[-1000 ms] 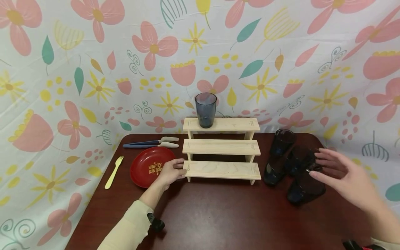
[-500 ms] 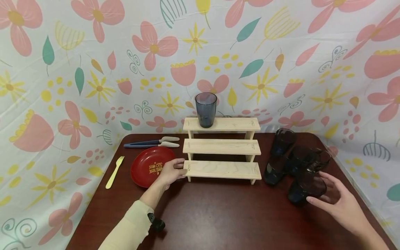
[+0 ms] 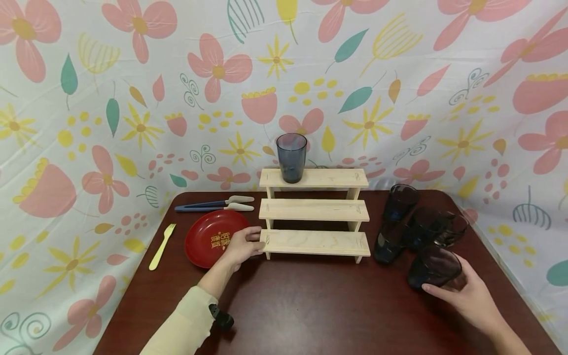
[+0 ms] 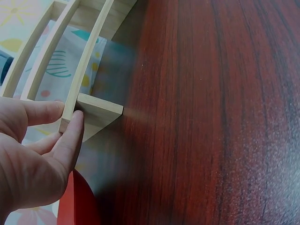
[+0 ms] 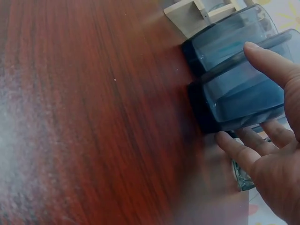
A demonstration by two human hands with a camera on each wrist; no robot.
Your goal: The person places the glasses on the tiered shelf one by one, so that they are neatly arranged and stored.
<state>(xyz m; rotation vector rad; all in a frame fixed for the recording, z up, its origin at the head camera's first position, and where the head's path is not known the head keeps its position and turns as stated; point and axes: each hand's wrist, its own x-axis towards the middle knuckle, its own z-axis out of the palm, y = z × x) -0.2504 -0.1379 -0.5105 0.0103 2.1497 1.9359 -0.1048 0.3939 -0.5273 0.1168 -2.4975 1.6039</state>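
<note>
My left hand (image 3: 241,247) pinches the left end of the lowest step of a three-tier wooden display shelf (image 3: 314,209); in the left wrist view the thumb and fingers (image 4: 71,140) lie on both faces of the board. A blue-tinted drinking glass (image 3: 292,160) stands upright on the top tier. Around the nearest dark glass (image 3: 432,268) at right, my right hand (image 3: 474,300) has its thumb in front and its fingers behind. In the right wrist view those fingers (image 5: 239,152) are fairly straight beside this glass (image 5: 243,98); firm contact cannot be made out.
Several more dark glasses (image 3: 401,202) cluster behind the nearest one, with a clear patterned glass (image 3: 452,230) at their right. Left of the shelf lie a red plate (image 3: 201,241), a yellow fork (image 3: 162,247) and blue-handled tongs (image 3: 213,205). A floral cloth (image 3: 177,98) hangs behind the table.
My right hand has come down and left from above the glasses to surround the nearest one. The left hand stays on the shelf, and the glasses have not visibly moved.
</note>
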